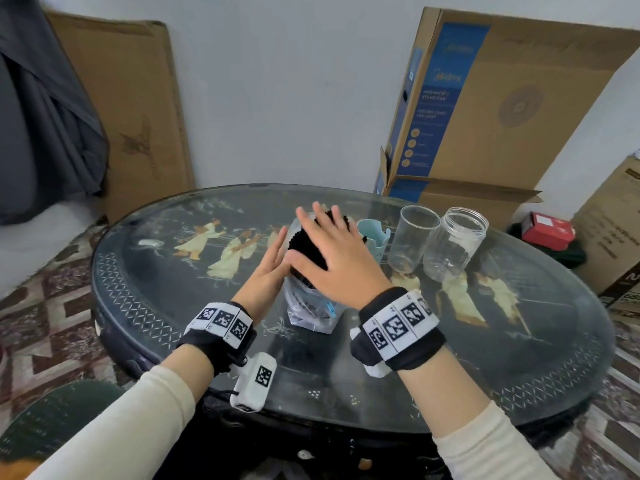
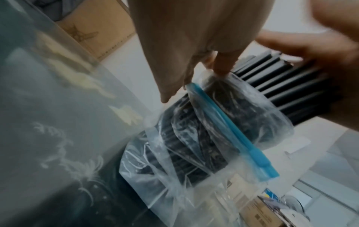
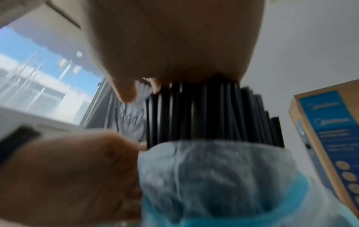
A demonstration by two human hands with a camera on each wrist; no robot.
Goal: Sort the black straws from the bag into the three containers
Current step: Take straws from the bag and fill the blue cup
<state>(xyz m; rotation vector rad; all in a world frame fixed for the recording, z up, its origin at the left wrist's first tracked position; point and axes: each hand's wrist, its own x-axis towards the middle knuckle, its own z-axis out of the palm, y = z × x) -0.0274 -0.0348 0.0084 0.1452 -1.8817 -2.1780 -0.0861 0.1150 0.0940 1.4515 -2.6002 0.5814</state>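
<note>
Head view shows a clear plastic bag (image 1: 313, 311) standing upright on the dark oval table (image 1: 145, 289), a thick bundle of black straws (image 1: 310, 249) sticking up out of its mouth. The right hand (image 1: 334, 252) lies over the top and near side of the bundle with fingers spread and straight, palm against the straw ends. The left hand (image 1: 268, 271) sits just left of the bag, fingers extended along its side. From the left wrist view, the fingertips (image 2: 223, 66) touch the folded-down rim of the bag beside its blue zip strip (image 2: 233, 132); whether they pinch the plastic I cannot tell. To the right of the bag stand the three containers: a pale blue cup (image 1: 374, 235) just beside the straws, then a clear tumbler (image 1: 412, 239), then a clear jar (image 1: 455, 244) touching it.
</note>
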